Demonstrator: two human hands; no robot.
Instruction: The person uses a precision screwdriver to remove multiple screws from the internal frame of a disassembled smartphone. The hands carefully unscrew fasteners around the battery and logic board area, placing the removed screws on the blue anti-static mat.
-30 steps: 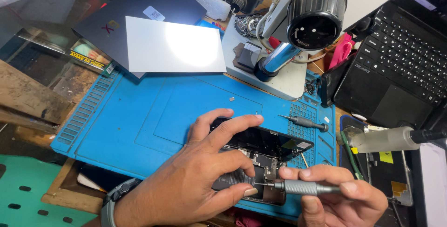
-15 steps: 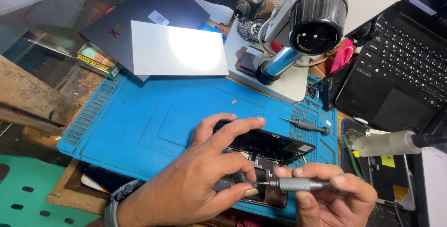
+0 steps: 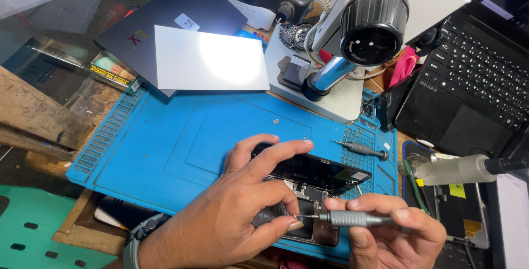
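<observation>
- In the head view, the left hand (image 3: 242,214) is spreading over an opened phone (image 3: 308,192) lying at the lower centre of the frame, on the near edge of the blue work mat (image 3: 165,142). The forefinger is reaching across the phone's lifted dark screen, while thumb and middle finger are pinching close together right at the tool's tip; whether a screw is sitting between them is too small to tell.
- The right hand (image 3: 397,236), at the lower right, is closing around a grey precision screwdriver (image 3: 352,219), fingers wrapping the knurled barrel, the tip pointing left into the phone's exposed insides.
- As I see it, the tip is working very near bare components, so a slip could be gouging the board or a cable.
- The screen is resting only under that forefinger; if the finger lifts, it may be swinging and straining whatever joins it to the body.
- A loosened screw could be rolling off the mat's front edge, since the phone is sitting so near it.
- A second screwdriver (image 3: 361,149) is lying just right of the phone, and a microscope (image 3: 363,32) is standing at the upper right; an elbow nudge could be knocking either.
</observation>
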